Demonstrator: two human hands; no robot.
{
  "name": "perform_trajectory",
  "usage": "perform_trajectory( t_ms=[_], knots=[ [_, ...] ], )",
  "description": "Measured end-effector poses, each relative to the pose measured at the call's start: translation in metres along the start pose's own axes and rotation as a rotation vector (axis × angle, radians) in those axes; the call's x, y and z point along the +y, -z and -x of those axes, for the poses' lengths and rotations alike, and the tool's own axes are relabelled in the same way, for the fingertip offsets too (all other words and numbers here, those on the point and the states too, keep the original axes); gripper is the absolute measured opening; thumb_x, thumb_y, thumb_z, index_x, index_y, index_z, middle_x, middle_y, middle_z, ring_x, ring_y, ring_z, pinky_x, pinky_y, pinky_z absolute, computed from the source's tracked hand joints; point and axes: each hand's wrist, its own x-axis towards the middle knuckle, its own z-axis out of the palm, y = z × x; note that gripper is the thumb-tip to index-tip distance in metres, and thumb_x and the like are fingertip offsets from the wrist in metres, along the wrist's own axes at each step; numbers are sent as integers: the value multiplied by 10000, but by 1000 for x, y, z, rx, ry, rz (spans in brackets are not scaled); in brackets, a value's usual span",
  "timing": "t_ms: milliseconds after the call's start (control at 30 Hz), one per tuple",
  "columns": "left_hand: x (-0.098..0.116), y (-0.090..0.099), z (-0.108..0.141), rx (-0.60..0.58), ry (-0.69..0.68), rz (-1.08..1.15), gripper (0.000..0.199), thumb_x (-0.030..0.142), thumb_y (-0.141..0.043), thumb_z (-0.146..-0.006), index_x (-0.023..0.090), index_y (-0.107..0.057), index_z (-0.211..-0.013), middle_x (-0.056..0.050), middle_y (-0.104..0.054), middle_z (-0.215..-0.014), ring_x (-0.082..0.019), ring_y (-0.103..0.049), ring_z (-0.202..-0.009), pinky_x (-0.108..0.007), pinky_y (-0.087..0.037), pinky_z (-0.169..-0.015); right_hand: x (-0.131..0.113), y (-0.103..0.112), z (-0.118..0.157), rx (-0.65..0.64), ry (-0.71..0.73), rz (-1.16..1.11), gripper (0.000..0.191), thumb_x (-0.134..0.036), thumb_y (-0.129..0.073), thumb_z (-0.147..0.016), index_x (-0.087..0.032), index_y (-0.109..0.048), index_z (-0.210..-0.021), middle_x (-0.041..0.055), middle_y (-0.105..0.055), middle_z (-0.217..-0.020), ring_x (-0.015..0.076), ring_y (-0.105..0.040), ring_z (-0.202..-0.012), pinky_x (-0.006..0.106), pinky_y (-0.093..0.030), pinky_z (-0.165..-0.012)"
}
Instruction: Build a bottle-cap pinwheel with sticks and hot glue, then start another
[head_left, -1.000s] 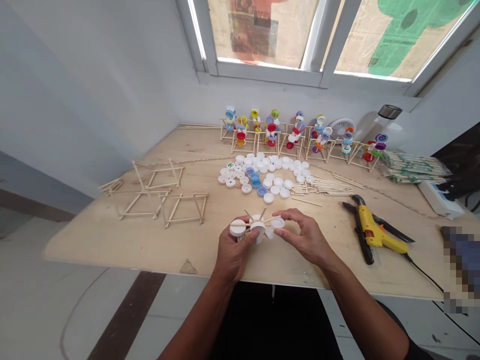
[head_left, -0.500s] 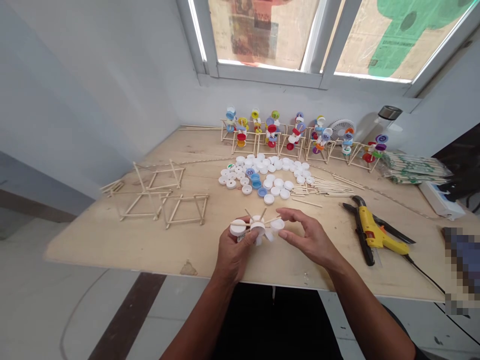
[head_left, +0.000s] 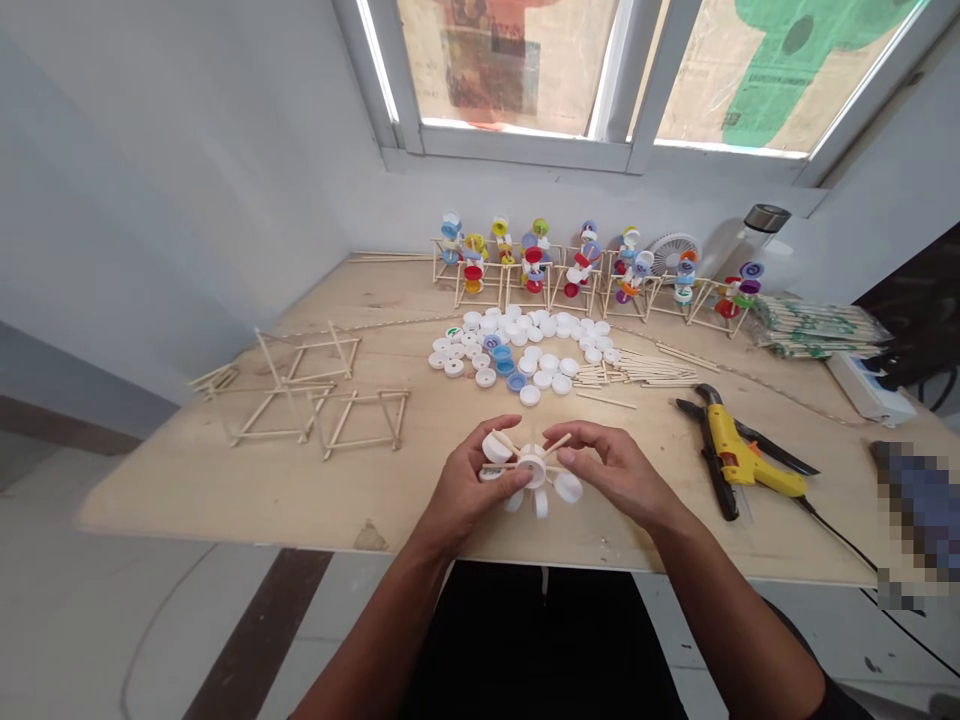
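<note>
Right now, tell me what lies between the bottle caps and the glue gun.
Loose wooden sticks lie between the white bottle caps and the yellow glue gun, in the head view.

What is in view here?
Plywood board: one, pale, under everything.
Bottle caps: dozens, mostly white, board centre.
Cap-and-stick models: about seven, multicoloured, back edge.
Stick frames: about three, pale wood, left.
Loose sticks: many, pale wood, right of caps.
Stick bundle: one pack, green-printed, back right.
Glue gun: one, yellow-black, right.
Power strip: one, white, far right.
Fan: one, white, back right.
Bottle: one, clear, back right corner.
Cap wheel: one, white, in hands.
Left hand: one, holding wheel.
Right hand: one, at wheel.
</note>
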Motion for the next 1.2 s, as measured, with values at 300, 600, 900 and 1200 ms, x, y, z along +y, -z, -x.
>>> perform_trajectory(
  t_ms=[300, 600, 900, 1200],
  knots=[
    [20, 0, -8, -96, -13, -75, 736, 335, -795, -588, 193, -525, -1257, -27, -684, -771, -172, -622, -668, -255, -449, -615, 1, -10, -5, 25, -122, -123, 247, -393, -698, -727, -179, -637, -833, 23, -641, -837, 160, -584, -750, 269, -441, -657],
    [3, 5, -6, -91, 3, 306, 464, 299, -772, -649, 164, -634, -1071, -104, -671, -1044, -207, -623, -926, -307, -445, -849, 2, -19, -5, 203, -181, -402, 323, -417, -748, -666, -175, -591, -812, 5, -651, -735, 121, -568, -626, 224, -395, -574],
    [-2, 2, -7, -95, 26, 242, 382, 297, -807, -582, 136, -685, -905, -91, -698, -909, -222, -617, -854, -285, -438, -742, 1, -31, -6, 176, -114, -244, 340, -456, -709, -702, -180, -620, -879, 34, -651, -835, 178, -608, -764, 285, -468, -673],
    [9, 1, 1, -37, 21, 344, 340, 308, -807, -579, 153, -678, -852, -72, -691, -851, -220, -621, -853, -293, -453, -746, 0, -29, -6, 160, 128, -270, 430, -544, -602, -784, -236, -619, -1084, 63, -625, -1126, 237, -529, -1093, 381, -371, -968]
  ],
)
